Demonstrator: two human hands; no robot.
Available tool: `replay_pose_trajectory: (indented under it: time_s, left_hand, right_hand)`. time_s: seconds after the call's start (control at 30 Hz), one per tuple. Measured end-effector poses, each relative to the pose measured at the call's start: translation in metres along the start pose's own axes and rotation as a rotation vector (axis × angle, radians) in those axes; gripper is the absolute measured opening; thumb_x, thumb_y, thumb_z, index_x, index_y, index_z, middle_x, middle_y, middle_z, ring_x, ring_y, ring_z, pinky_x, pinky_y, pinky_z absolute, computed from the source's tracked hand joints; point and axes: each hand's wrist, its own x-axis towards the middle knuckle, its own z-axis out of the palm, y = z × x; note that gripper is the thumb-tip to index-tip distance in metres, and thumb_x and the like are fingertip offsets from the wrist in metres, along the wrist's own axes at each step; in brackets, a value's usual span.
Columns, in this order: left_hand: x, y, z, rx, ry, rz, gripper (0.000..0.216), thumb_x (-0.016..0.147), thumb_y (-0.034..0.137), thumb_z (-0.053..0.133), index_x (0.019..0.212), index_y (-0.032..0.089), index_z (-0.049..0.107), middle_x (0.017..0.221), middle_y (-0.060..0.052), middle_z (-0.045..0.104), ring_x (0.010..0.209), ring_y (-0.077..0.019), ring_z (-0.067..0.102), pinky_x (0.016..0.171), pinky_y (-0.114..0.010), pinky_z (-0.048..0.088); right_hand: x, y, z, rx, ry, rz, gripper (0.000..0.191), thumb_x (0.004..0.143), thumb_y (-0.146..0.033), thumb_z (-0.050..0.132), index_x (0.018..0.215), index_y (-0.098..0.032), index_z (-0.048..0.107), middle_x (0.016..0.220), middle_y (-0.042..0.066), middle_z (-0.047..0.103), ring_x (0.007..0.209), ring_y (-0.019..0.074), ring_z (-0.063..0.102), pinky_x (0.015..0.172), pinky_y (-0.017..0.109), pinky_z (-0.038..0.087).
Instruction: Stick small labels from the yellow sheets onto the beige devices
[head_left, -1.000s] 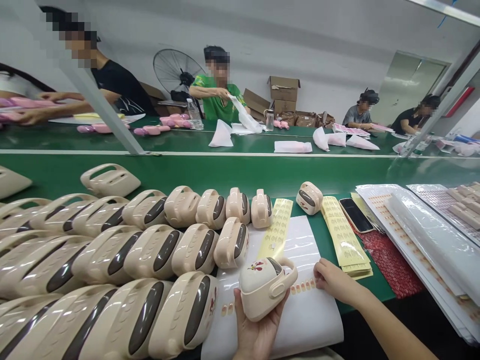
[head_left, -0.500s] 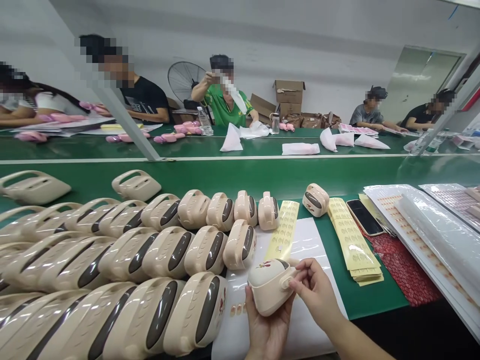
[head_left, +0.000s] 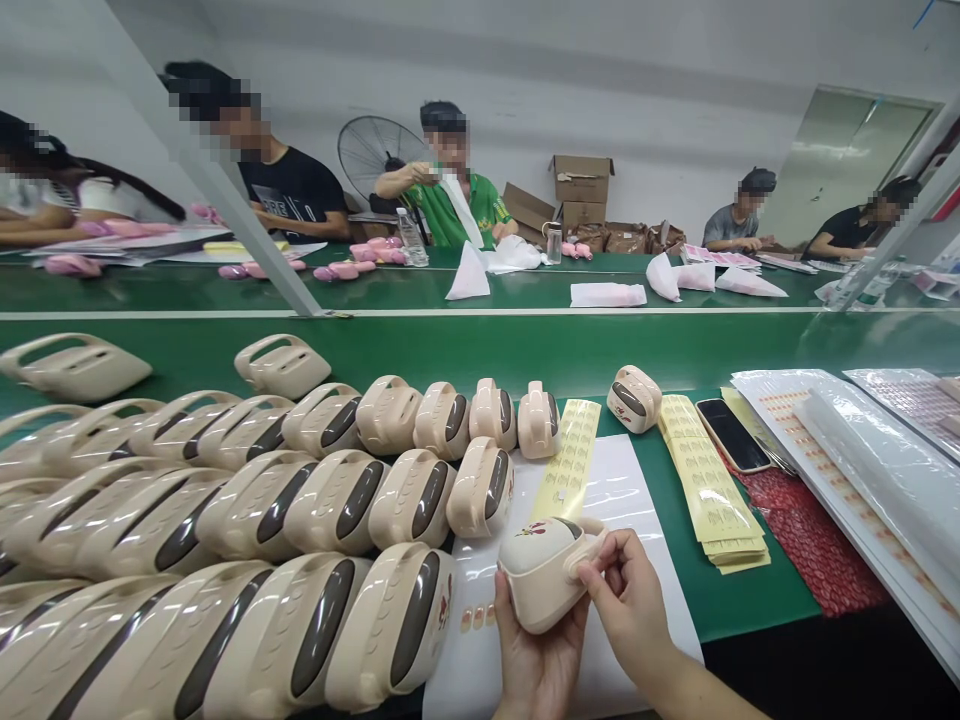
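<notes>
Head view of an assembly line: the left hand cups a beige plastic casing from below, fingers wrapped around its underside, holding it above a white backing sheet on the green counter. The right hand pinches at the casing's handle end, thumb and forefinger pressed against the rim as if seating a small sticker; whether a sticker sits under the fingertips cannot be told. A red floral mark shows on the casing's top. Just left of the left hand, rows of identical finished casings lie packed edge to edge, the nearest almost touching the held one. Small loose stickers rest on the sheet beside the left wrist. Beyond the right hand lie yellow label strips, a phone and clear-wrapped sheets. Across the belt, other people work with pink parts and white pouches. Judged from this grip, the chief risk is a crooked or creased sticker if the fingertips slide on the curved plastic; a slackened cupping hold could also let the casing tip onto the crowded row and knock its neighbours out of line.
</notes>
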Motion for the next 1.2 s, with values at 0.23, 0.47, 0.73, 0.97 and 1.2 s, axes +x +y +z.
replay_pose_trajectory:
  time_s: [0.23,0.47,0.73,0.97,1.2]
  left_hand:
    - [0.0,0.0,-0.003,-0.026,0.033,0.032,0.049,0.09,0.044,0.026,0.112,0.019,0.061,0.109,-0.011,0.067,0.109,-0.0229,0.056,0.094,-0.032,0.042]
    - [-0.004,0.005,-0.003,0.022,0.113,-0.026,0.042,0.089,0.04,0.034,0.112,0.017,0.061,0.111,-0.013,0.065,0.103,-0.0218,0.06,0.09,-0.03,0.045]
    - [-0.004,0.008,-0.004,-0.046,-0.01,-0.034,0.051,0.091,0.045,0.022,0.119,0.018,0.055,0.121,-0.011,0.059,0.115,-0.0216,0.051,0.096,-0.032,0.04]
    - [-0.002,0.013,-0.005,0.028,-0.099,-0.078,0.059,0.089,0.053,0.013,0.125,0.024,0.049,0.129,-0.005,0.053,0.122,-0.0216,0.043,0.103,-0.036,0.03]
    - [-0.004,0.017,-0.01,0.043,-0.099,-0.067,0.06,0.09,0.05,0.013,0.126,0.017,0.047,0.131,-0.011,0.049,0.123,-0.0249,0.04,0.104,-0.036,0.029]
  right_hand:
    - [-0.002,0.009,0.003,-0.219,0.048,-0.293,0.013,0.08,-0.025,0.05,0.07,-0.022,0.043,0.064,-0.002,0.048,0.051,0.0113,0.044,0.044,0.022,0.037]
    - [0.008,-0.003,-0.017,-0.665,-0.092,-0.469,0.022,0.078,-0.037,0.058,0.092,-0.021,0.053,0.079,0.005,0.054,0.072,0.0209,0.051,0.065,0.035,0.045]
    - [0.012,0.003,-0.001,-0.381,-0.15,-0.27,0.028,0.085,-0.034,0.045,0.111,-0.023,0.044,0.109,0.009,0.049,0.104,0.0233,0.046,0.091,0.04,0.039]
    - [0.026,0.015,-0.032,-0.315,-0.26,-0.255,0.025,0.088,-0.025,0.036,0.112,-0.022,0.043,0.108,0.008,0.051,0.103,0.0202,0.05,0.09,0.038,0.042]
    - [0.019,0.035,-0.092,-0.845,-0.268,-0.148,0.02,0.074,-0.009,0.051,0.089,-0.021,0.057,0.089,0.008,0.055,0.087,0.0247,0.053,0.078,0.042,0.045]
